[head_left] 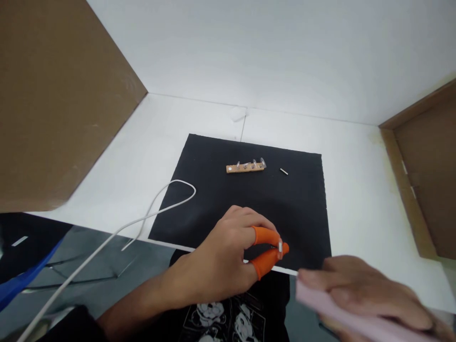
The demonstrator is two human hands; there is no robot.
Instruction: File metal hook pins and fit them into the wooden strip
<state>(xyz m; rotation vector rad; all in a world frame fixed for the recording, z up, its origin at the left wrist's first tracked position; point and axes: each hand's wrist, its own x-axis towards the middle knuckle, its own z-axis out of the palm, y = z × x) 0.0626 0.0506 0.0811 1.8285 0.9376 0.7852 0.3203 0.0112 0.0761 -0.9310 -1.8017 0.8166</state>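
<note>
Orange covers sit on the thumb and index finger of my left hand [235, 251], which pinches a small clear and white piece [280, 248] over the front edge of the black mat [213, 204]. At the lower right, my right hand [374, 297] is wrapped round a pale pink flat object [342, 311], blurred by motion. Farther back on the mat lies a narrow tan strip [232, 168] with several small clear parts standing on it. A short silvery pin [284, 171] rests to the right of that strip.
A white cable [142, 218] loops over the mat's left side and hangs off the table's front edge. Brown cardboard panels [60, 104] stand at left and right, with a white wall [263, 52] behind. A small translucent scrap [237, 113] lies near the wall.
</note>
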